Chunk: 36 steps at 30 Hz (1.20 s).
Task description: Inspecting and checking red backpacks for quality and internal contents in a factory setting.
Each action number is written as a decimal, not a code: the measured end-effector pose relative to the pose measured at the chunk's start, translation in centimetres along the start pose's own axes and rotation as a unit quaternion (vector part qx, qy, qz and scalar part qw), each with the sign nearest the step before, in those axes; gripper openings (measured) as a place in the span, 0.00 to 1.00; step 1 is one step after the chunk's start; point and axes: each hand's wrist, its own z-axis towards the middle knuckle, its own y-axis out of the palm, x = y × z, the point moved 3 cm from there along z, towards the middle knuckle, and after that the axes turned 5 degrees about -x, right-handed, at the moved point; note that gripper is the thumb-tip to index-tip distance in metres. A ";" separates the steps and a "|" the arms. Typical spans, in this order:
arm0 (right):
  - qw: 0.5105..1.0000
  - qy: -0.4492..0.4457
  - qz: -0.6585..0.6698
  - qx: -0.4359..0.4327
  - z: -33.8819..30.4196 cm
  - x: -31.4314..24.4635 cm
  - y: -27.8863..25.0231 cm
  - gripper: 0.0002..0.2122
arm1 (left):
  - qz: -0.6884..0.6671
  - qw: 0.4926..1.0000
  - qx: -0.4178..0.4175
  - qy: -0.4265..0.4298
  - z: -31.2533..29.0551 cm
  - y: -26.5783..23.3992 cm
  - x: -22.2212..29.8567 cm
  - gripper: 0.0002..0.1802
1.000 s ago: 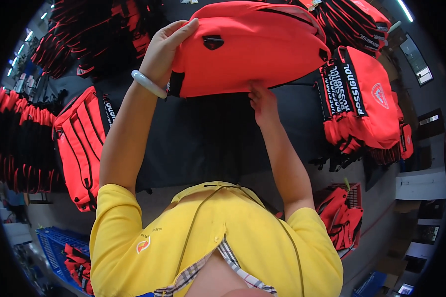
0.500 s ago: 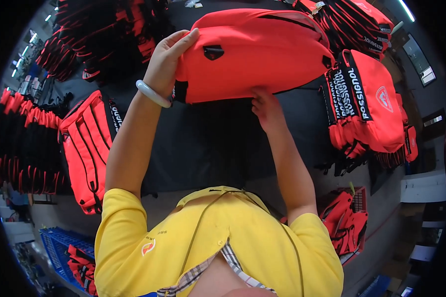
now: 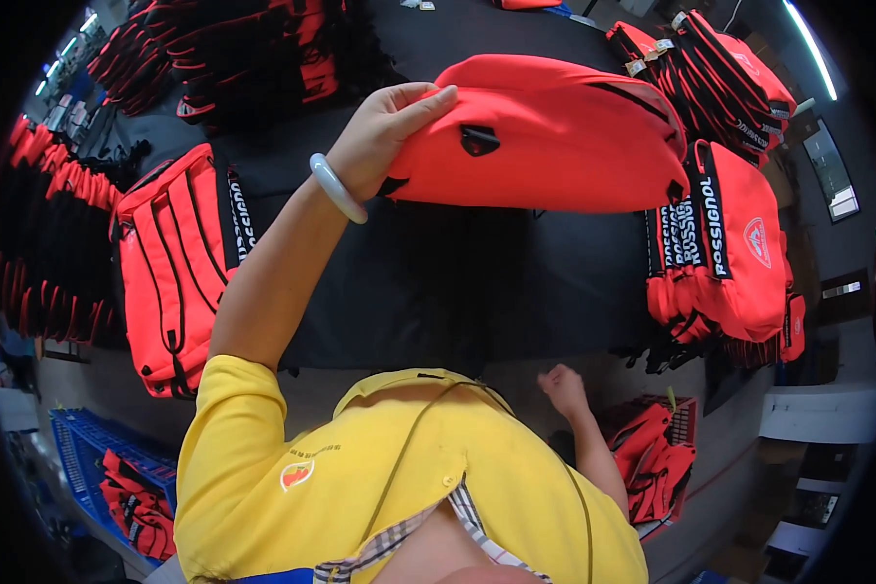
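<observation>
Holding up the red bag (image 3: 574, 151) above the black-covered table (image 3: 428, 302) looks to be the step in hand. In the head view, the bag sits towards one o'clock; the left hand (image 3: 389, 136), near twelve, pinches its nine-o'clock end between thumb and fingers. The right hand (image 3: 563, 391), at four o'clock, is well apart from the bag, fingers curled in; whether they enclose anything small, I cannot tell. A bag pile (image 3: 725, 243) lies at three, a strapped bag (image 3: 183, 277) at nine. Turning or lowering the bag would probably call for right-hand support at its loose end.
</observation>
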 end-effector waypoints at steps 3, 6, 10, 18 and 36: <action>0.993 0.079 0.052 0.067 1.7 -6.5 -7.6 0.08 | -0.028 0.999 -0.002 -0.025 -0.3 1.0 -0.6 0.13; 0.925 -0.112 0.258 0.256 2.8 -15.3 -13.8 0.03 | -0.029 0.998 0.007 -0.058 -0.3 2.3 -1.1 0.12; 0.807 -0.388 0.090 0.435 2.6 -25.0 -20.4 0.12 | -0.038 0.995 0.013 -0.093 -0.5 3.8 -1.8 0.12; 0.720 -0.484 0.068 0.493 4.8 -29.7 -22.3 0.17 | -0.033 0.996 0.011 -0.081 -3.4 5.8 -3.4 0.12; 0.773 -0.332 0.425 0.335 4.9 -27.1 -21.3 0.01 | -0.097 0.980 0.045 -0.169 -2.7 5.7 -6.8 0.13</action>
